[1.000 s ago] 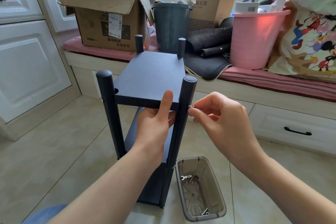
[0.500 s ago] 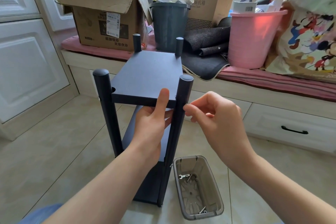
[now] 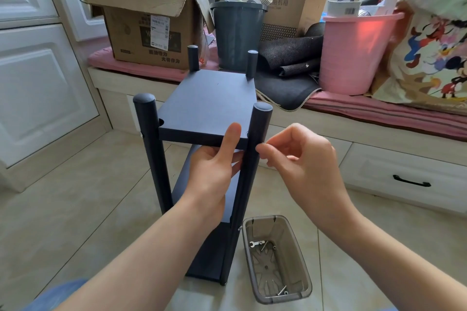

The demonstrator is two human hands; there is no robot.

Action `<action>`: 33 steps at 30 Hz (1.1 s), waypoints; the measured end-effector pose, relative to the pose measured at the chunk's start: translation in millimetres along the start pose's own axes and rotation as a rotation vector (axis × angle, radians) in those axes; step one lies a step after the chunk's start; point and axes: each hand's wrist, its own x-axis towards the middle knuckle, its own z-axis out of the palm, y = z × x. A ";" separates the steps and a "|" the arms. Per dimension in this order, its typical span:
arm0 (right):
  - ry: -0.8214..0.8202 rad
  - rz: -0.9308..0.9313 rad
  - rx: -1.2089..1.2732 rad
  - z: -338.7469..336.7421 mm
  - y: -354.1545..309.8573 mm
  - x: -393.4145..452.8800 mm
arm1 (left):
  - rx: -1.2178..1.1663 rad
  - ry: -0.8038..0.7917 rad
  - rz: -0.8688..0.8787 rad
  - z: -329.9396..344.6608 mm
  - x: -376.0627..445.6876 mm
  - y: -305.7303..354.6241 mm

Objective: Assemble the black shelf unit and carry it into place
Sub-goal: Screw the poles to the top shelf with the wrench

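On the floor stands the shelf (image 3: 202, 108); left hand (image 3: 214, 166) grips its top board, right hand (image 3: 298, 156) pinches a screw at the post (image 3: 252, 159). It seems light and stiff; best carried by the posts.
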 end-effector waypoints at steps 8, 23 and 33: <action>-0.061 0.056 0.115 0.2 2.0 0.1 | -0.033 -0.015 0.012 0.9 -0.3 -0.2; -0.002 -0.019 -0.037 1.8 2.0 0.0 | -0.058 0.000 0.023 3.1 -1.0 1.1; 0.021 -0.104 -0.127 3.1 -2.5 0.7 | -0.061 0.046 0.029 2.8 0.2 1.8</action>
